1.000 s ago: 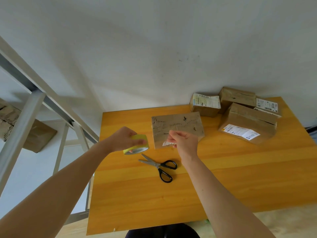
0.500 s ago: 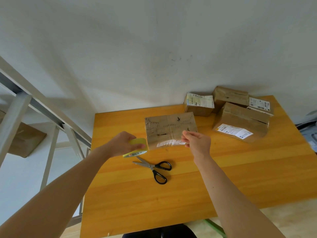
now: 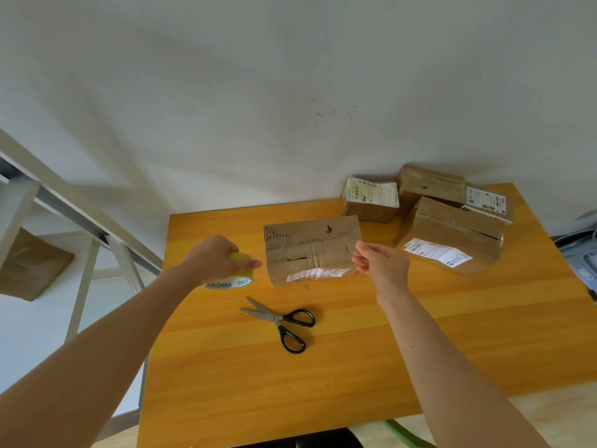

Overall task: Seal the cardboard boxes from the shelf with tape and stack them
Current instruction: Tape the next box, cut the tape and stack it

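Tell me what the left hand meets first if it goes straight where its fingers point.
Probably the middle cardboard box: the left hand, gripping the tape roll, points right toward its left edge; depth is unclear.

A honey-orange table [image 3: 355,383] with streaky wood grain carries a dull brown cardboard box [image 3: 310,247], scuffed with pale ribbed lines, a dark smudge and a white barcode label. The tape roll [image 3: 237,281] is yellow-green, its white rim printed in greenish capitals. The scissors [image 3: 281,321] show black handles and silver blades. The brown boxes at the back [image 3: 452,227] wear white labels with black barcodes. The wall [image 3: 290,76] is pale grey-white, flecked with faint dark marks. The shelf frame [image 3: 84,279] is white and grey.
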Demonstrator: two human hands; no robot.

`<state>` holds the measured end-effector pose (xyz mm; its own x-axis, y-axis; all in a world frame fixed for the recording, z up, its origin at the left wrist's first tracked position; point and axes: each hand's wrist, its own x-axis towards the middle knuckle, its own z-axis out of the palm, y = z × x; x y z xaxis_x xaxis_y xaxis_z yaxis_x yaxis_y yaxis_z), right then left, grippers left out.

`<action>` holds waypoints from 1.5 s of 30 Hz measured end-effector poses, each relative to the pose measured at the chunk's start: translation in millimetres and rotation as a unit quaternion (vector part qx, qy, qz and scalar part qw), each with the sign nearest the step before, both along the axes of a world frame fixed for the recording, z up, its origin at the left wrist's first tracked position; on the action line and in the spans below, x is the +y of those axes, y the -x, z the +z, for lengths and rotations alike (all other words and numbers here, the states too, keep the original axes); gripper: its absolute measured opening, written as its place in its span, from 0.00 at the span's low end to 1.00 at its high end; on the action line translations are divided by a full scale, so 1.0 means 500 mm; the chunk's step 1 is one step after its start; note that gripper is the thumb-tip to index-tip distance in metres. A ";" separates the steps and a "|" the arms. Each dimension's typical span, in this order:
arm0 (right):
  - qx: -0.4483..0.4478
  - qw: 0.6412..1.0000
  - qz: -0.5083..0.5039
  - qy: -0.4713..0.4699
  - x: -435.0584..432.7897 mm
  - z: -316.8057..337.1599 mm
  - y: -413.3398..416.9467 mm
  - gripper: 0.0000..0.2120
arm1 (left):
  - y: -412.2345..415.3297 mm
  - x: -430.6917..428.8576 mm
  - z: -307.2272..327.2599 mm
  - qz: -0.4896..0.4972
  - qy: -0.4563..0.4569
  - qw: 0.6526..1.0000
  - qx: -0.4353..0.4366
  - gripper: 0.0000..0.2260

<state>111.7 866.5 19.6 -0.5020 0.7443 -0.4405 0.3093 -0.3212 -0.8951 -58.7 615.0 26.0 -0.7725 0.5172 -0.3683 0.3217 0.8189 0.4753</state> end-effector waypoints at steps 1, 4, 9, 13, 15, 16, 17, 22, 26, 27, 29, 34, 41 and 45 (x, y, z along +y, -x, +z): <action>-0.005 1.000 0.003 -0.007 0.005 -0.003 0.000 0.01 | -0.002 0.001 -0.002 0.003 -0.007 1.000 -0.005 0.30; -0.027 0.999 -0.001 -0.031 0.018 -0.018 0.001 0.05 | -0.012 0.005 -0.010 0.005 -0.017 1.000 -0.003 0.28; -0.048 0.996 -0.004 -0.070 0.024 -0.046 -0.008 0.07 | -0.018 0.013 -0.028 0.007 -0.015 0.999 0.032 0.27; -0.067 0.969 0.045 -0.232 0.017 -0.056 -0.012 0.08 | -0.017 0.016 -0.035 0.014 -0.006 0.998 0.059 0.28; -0.078 0.954 0.056 -0.284 0.012 -0.060 -0.010 0.09 | -0.013 0.014 -0.036 0.018 0.002 0.998 0.064 0.28; -0.082 0.950 0.054 -0.295 0.009 -0.061 -0.009 0.09 | -0.011 0.013 -0.036 0.019 0.004 0.998 0.066 0.27; -0.087 0.948 0.050 -0.303 0.006 -0.062 -0.008 0.09 | -0.009 0.013 -0.035 0.019 0.006 0.998 0.066 0.27; -0.105 0.938 0.034 -0.328 -0.003 -0.066 -0.004 0.10 | -0.002 0.016 -0.032 0.016 0.002 0.998 0.063 0.28; -0.104 0.936 0.027 -0.336 -0.003 -0.070 -0.001 0.10 | -0.006 0.015 -0.037 0.016 -0.003 0.998 0.059 0.28; -0.103 0.935 0.024 -0.337 -0.004 -0.070 0.000 0.10 | -0.007 0.015 -0.040 0.019 -0.004 0.998 0.058 0.28; -0.106 0.932 0.023 -0.345 -0.006 -0.070 -0.001 0.10 | -0.008 0.016 -0.045 0.022 0.001 0.998 0.059 0.27; -0.122 0.916 0.034 -0.381 -0.009 -0.077 -0.001 0.09 | -0.006 0.018 -0.056 0.028 0.015 0.998 0.059 0.27; -0.135 0.882 0.037 -0.450 -0.018 -0.085 0.002 0.11 | -0.012 0.020 -0.066 0.033 0.040 0.996 0.077 0.27; -0.131 0.913 0.015 -0.386 -0.006 -0.078 0.012 0.24 | -0.019 0.021 -0.065 0.023 0.052 0.994 0.088 0.27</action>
